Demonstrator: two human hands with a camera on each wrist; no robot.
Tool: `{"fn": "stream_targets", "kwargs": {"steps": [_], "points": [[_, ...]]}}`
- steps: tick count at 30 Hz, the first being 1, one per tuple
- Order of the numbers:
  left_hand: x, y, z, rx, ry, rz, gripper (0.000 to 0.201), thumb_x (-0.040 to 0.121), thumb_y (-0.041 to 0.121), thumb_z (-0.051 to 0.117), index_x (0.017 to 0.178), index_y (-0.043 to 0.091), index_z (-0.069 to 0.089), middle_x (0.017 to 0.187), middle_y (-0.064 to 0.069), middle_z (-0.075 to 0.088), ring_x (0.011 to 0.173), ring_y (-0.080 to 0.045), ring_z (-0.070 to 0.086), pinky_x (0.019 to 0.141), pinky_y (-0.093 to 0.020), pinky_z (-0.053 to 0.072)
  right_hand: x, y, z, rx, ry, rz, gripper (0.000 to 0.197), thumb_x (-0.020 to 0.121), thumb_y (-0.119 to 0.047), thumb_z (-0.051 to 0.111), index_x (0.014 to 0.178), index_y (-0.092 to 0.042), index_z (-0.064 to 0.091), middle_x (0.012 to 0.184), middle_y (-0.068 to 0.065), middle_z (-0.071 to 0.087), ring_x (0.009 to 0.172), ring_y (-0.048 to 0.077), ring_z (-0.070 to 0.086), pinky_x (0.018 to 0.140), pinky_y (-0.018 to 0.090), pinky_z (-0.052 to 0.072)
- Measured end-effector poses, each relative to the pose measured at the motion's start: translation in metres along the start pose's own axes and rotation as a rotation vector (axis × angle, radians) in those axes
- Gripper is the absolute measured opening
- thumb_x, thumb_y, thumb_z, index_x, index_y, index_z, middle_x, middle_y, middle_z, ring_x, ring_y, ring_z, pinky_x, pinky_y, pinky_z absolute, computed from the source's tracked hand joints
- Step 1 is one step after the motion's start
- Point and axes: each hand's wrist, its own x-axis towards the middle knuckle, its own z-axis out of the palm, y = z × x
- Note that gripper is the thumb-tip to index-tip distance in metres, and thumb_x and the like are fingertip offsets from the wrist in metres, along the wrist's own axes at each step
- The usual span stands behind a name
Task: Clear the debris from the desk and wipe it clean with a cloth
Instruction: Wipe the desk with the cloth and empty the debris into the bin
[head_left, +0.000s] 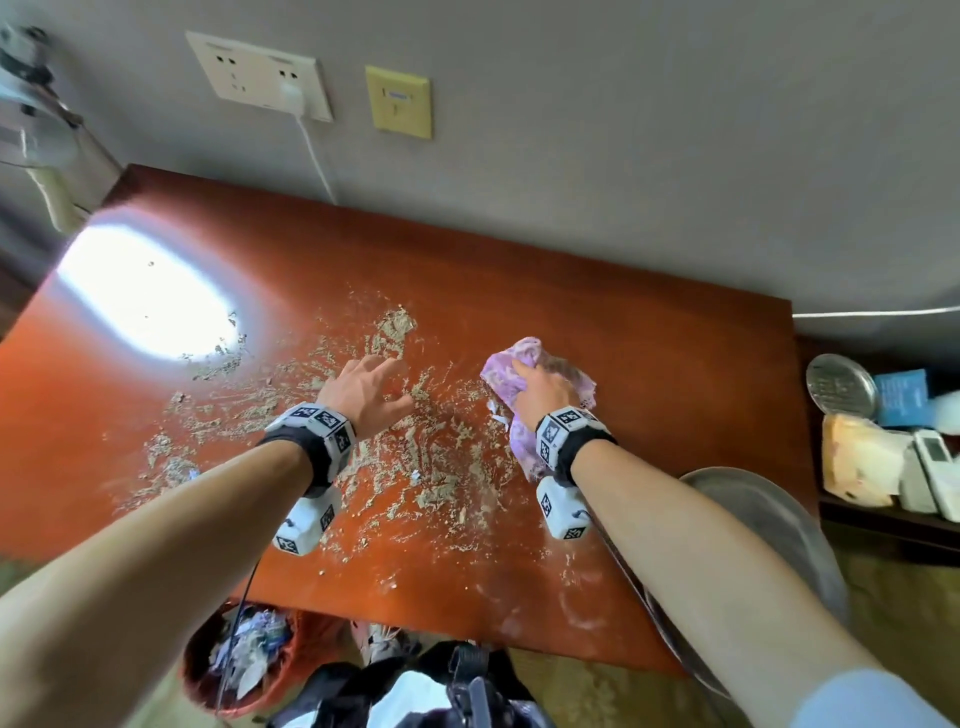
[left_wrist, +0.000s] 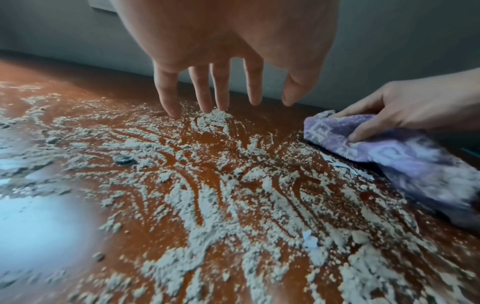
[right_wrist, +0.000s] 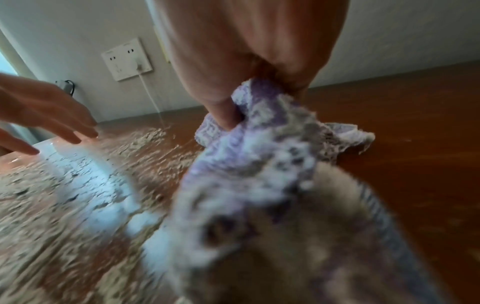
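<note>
Pale grey crumbly debris (head_left: 415, 457) (left_wrist: 233, 195) is spread in streaks over the middle of the red-brown desk (head_left: 675, 364). My left hand (head_left: 363, 389) (left_wrist: 221, 96) is open, fingers straight and spread, its fingertips (left_wrist: 172, 112) touching the debris at the far side. My right hand (head_left: 543, 389) grips a bunched purple patterned cloth (head_left: 514, 364) (left_wrist: 389, 148) (right_wrist: 259, 144) and presses it on the desk at the right edge of the debris. Dust clings to the cloth's trailing end (right_wrist: 259, 226).
A waste bin (head_left: 244, 660) with crumpled paper stands under the desk's near edge. A grey round dish (head_left: 769, 519) sits at the desk's right near corner. Side shelf at right holds a metal plate (head_left: 841, 384), remote controls (head_left: 935, 478) and packets. A socket with a plugged cable (head_left: 291, 93) is on the wall.
</note>
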Motion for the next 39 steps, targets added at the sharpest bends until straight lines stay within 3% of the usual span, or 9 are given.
{"fn": "stream_targets", "kwargs": {"steps": [2,4,6,10,18,24,30,36,39], "points": [[0.002,0.008,0.001,-0.001,0.006,0.018,0.047,0.086,0.058,0.047,0.126,0.033,0.047,0.14,-0.003,0.045,0.115,-0.02,0.051,0.088,-0.049,0.054,-0.001,0.013,-0.015,-0.001,0.051,0.021,0.063,0.097,-0.004,0.042,0.151,-0.035,0.035,0.081,0.006,0.06,0.064,0.02,0.05,0.051,0.026,0.043],[0.003,0.016,0.002,0.006,0.013,0.027,0.046,0.089,0.056,0.05,0.128,0.032,0.047,0.144,-0.003,0.042,0.117,-0.02,0.05,0.092,-0.05,0.052,-0.003,0.03,-0.03,-0.02,0.085,0.044,0.06,0.097,-0.008,0.045,0.149,-0.036,0.036,0.107,0.013,0.066,0.085,0.028,0.06,0.067,0.032,0.05],[0.004,0.024,0.003,0.003,0.022,0.031,0.05,0.088,0.058,0.05,0.131,0.034,0.045,0.146,-0.002,0.04,0.113,-0.02,0.054,0.092,-0.051,0.052,-0.004,0.051,-0.045,-0.053,0.108,0.084,0.058,0.098,-0.012,0.046,0.149,-0.037,0.035,0.132,0.016,0.057,0.113,0.035,0.058,0.088,0.037,0.049],[0.005,0.038,0.006,0.032,0.018,0.015,0.051,0.09,0.056,0.049,0.134,0.034,0.043,0.147,-0.002,0.039,0.125,-0.021,0.045,0.097,-0.052,0.049,0.004,0.098,-0.054,-0.083,0.124,0.201,0.058,0.099,-0.014,0.043,0.151,-0.037,0.032,0.15,0.015,0.04,0.132,0.038,0.045,0.103,0.043,0.04],[0.0,0.051,0.014,0.045,0.05,-0.041,0.049,0.089,0.054,0.051,0.134,0.034,0.044,0.146,-0.003,0.04,0.128,-0.021,0.042,0.097,-0.051,0.049,0.029,0.127,-0.038,-0.08,0.124,0.255,0.057,0.097,-0.014,0.045,0.151,-0.027,0.03,0.144,0.021,0.041,0.122,0.041,0.052,0.097,0.047,0.049],[-0.012,0.05,0.012,0.062,0.08,-0.106,0.057,0.092,0.053,0.051,0.142,0.028,0.04,0.154,-0.006,0.031,0.136,-0.024,0.037,0.102,-0.049,0.045,0.045,0.101,-0.032,-0.052,0.067,0.203,0.06,0.094,-0.014,0.053,0.148,-0.028,0.031,0.152,0.02,0.029,0.129,0.046,0.044,0.1,0.054,0.045],[-0.029,0.028,0.011,0.013,0.103,-0.17,0.047,0.091,0.049,0.052,0.134,0.032,0.046,0.148,-0.006,0.038,0.126,-0.021,0.046,0.093,-0.046,0.05,0.056,0.042,-0.02,-0.135,0.017,0.075,0.068,0.095,-0.016,0.054,0.152,-0.033,0.022,0.161,0.017,0.01,0.138,0.044,0.034,0.102,0.055,0.045],[-0.045,0.001,0.016,-0.001,0.093,-0.216,0.051,0.091,0.051,0.05,0.137,0.029,0.044,0.148,-0.007,0.037,0.128,-0.023,0.043,0.096,-0.048,0.05,0.037,-0.021,0.007,-0.176,-0.029,-0.116,0.07,0.094,-0.012,0.053,0.153,-0.034,0.021,0.157,0.022,0.018,0.126,0.041,0.048,0.089,0.05,0.054],[-0.05,-0.012,0.016,-0.016,0.092,-0.208,0.052,0.091,0.054,0.049,0.137,0.029,0.044,0.15,-0.006,0.035,0.129,-0.023,0.042,0.096,-0.048,0.049,0.019,-0.045,0.019,-0.199,-0.082,-0.217,0.063,0.097,-0.014,0.052,0.151,-0.035,0.028,0.15,0.022,0.031,0.122,0.041,0.05,0.092,0.048,0.053]]}}
